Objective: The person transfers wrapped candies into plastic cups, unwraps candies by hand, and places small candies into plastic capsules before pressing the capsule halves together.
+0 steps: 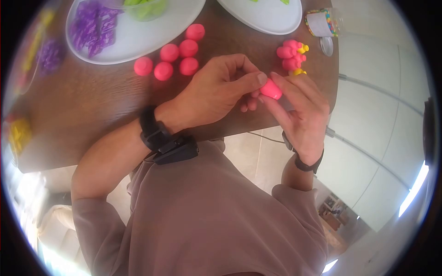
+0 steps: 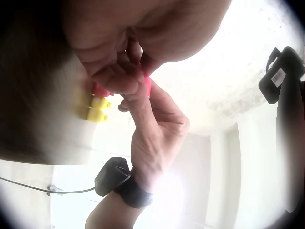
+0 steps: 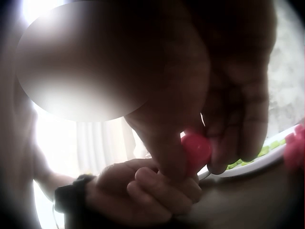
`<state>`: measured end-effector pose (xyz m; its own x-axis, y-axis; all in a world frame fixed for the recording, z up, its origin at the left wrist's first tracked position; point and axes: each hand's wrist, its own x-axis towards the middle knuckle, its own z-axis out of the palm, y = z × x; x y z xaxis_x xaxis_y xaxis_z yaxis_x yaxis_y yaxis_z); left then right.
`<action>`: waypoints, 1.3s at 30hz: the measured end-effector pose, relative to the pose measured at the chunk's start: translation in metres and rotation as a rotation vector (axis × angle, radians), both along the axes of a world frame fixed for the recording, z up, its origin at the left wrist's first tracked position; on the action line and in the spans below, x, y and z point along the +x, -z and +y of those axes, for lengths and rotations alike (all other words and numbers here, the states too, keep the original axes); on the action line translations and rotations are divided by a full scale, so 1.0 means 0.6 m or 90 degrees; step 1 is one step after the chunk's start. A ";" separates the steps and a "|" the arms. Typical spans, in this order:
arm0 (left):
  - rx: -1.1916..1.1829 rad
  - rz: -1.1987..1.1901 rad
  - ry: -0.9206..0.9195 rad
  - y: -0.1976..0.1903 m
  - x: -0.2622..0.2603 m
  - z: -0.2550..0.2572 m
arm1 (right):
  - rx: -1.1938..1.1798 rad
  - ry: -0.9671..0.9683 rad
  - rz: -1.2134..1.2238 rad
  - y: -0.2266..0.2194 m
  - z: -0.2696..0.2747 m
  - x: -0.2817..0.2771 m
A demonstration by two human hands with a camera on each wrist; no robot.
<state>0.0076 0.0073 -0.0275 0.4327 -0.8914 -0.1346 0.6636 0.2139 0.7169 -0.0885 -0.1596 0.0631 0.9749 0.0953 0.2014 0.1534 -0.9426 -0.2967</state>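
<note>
In the head view, both hands meet over the table's near edge around a small pink bottle-shaped piece (image 1: 270, 89). My right hand (image 1: 305, 106) pinches its rounded body between thumb and fingers. The left hand (image 1: 215, 89) grips the opposite end, its thumb against the piece and the other fingers curled. The right wrist view shows the round pink end of the piece (image 3: 196, 148) between the right fingers. Much of it is covered by the hands in the left wrist view. Several similar pink pieces (image 1: 169, 53) stand left of the hands.
Beyond the right hand is a cluster of pink and yellow pieces (image 1: 291, 53). Two white plates, one with purple packets (image 1: 94, 30), lie at the back. A jar (image 1: 321, 23) and a round metal lid (image 1: 326, 46) sit by the table's right edge.
</note>
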 end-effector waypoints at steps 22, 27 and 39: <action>0.064 -0.084 -0.126 -0.023 -0.025 -0.007 | 0.819 0.248 0.142 0.055 -0.041 -0.002; 0.058 -0.231 0.206 -0.031 -0.016 0.016 | 0.741 0.220 0.066 0.076 -0.012 0.053; 0.062 -0.581 0.515 -0.063 -0.029 0.038 | 0.383 -0.039 0.137 0.095 0.036 0.121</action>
